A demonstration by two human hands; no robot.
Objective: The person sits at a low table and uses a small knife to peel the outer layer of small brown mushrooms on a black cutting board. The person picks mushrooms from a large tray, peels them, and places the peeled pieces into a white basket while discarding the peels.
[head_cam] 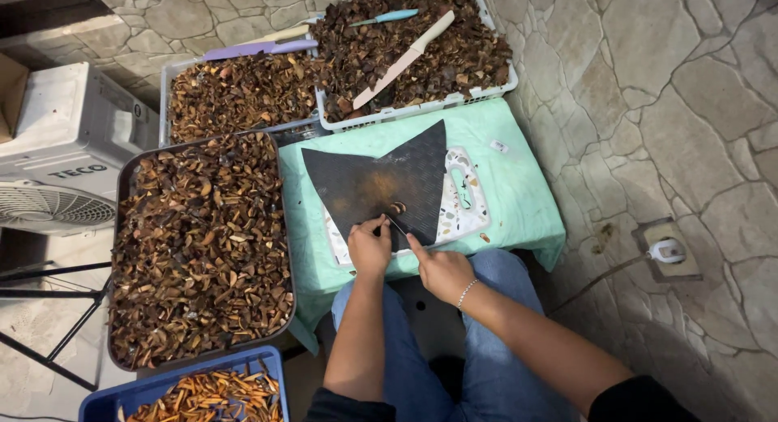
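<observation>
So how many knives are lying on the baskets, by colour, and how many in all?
Purple knives: 1
Blue-handled knives: 1
Cream or pinkish knives: 2, the second only partly shown
Total: 4

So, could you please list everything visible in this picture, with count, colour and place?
Dark mat: one, black, on the green-covered table.
Cutting board: one, white speckled, under the mat.
Metal tray: one, brown dried pieces, left.
White baskets: two, brown pieces, top.
Knives: about four, pastel, on the baskets.
Blue crate: one, orange pieces, bottom left.
Fan unit: one, white, far left.
Left hand: on the mat's near edge.
Right hand: beside it, bracelet on wrist.
</observation>
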